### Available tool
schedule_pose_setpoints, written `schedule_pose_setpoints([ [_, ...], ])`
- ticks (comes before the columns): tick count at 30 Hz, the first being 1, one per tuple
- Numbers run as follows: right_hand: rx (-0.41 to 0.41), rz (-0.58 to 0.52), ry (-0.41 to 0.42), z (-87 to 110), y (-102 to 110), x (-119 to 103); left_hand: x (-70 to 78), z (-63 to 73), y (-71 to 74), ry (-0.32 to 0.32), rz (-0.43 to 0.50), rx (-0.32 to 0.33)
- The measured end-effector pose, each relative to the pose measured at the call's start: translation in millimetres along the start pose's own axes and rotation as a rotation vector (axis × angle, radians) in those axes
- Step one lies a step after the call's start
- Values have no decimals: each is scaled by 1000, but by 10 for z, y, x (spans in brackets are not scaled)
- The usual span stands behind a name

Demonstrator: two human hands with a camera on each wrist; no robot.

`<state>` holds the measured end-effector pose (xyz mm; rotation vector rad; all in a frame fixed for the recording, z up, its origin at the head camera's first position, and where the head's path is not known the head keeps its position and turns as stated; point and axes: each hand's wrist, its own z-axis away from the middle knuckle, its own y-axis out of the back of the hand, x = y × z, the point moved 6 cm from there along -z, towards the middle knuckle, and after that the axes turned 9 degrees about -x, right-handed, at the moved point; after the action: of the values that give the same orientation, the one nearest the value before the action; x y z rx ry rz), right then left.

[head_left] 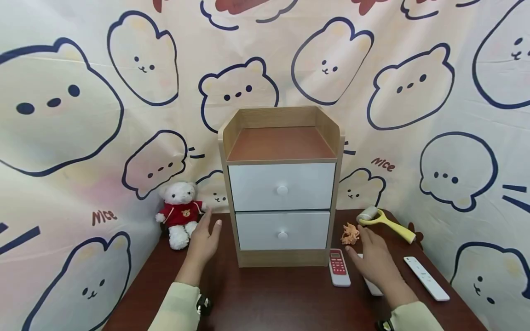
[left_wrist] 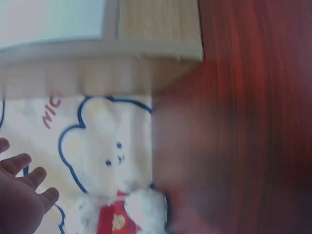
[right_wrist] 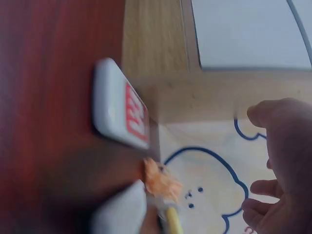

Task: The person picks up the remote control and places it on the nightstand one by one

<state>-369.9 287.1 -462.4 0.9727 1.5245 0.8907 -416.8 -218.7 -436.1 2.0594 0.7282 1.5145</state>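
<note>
A small wooden cabinet [head_left: 284, 258] with two white drawers, both closed, stands mid-table. My left hand [head_left: 202, 243] is raised at its left, fingers extended and nothing in them; in the left wrist view the same hand [left_wrist: 22, 197] is at the lower left edge. Just behind that hand sits a white teddy bear [head_left: 180, 216] in a red top. On the other side my right hand [head_left: 376, 259] holds nothing, its fingers spread and relaxed. It overlaps a white remote-like thing [head_left: 373, 288] and is close to a small orange crumpled object [head_left: 350, 234].
Beside the cabinet's right foot lies a white remote with a red keypad [head_left: 339, 268]. A yellow-handled roller [head_left: 389, 224] is farther back at right, and a long white remote [head_left: 426, 278] lies near the right edge. A cartoon-printed cloth [head_left: 256, 41] hangs behind.
</note>
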Motion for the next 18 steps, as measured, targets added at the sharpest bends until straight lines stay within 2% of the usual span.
schedule_pose_setpoints([
  [7, -38, -15, -53, 209, -287, -50, 271, -46, -32, 8, 250, 59],
  [12, -20, -44, -53, 331, -493, -77, 446, -90, -44, -26, 418, 92],
  [18, -16, -61, -80, 445, -699, -122, 595, -109, -86, -53, 551, 113],
])
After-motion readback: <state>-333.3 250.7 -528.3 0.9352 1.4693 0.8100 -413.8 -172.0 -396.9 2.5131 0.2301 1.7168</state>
